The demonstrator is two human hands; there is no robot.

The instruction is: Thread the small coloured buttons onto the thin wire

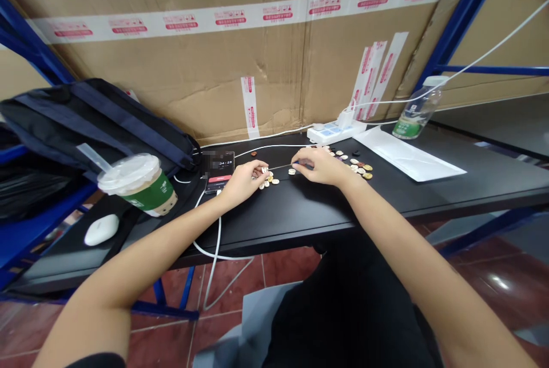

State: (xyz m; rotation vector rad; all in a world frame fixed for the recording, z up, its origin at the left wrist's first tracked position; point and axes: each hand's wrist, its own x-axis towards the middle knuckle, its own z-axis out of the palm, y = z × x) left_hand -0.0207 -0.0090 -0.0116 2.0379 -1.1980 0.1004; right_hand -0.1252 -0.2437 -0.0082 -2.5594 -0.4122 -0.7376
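My left hand (246, 180) is closed in a pinch on a small cream button-like piece (265, 170) above the black tabletop. A thin cord (281, 168) stretches between my two hands. Its other end meets the fingertips of my right hand (316, 166), which are pinched together with a bit of dark blue showing at them. A single cream piece (292, 172) lies just under those fingertips. Beside my left fingers rests a small group of similar pieces (275, 182). More cream, brown and dark pieces (355, 169) are scattered beyond and right of my right hand, which partly hides them.
Left of my hands are a phone (220, 171) on a white cable, a lidded drink cup (139, 185), a white earbud case (102, 230) and a backpack (107, 128). A power strip (337, 131), white envelope (407, 154) and bottle (418, 111) stand at the back right.
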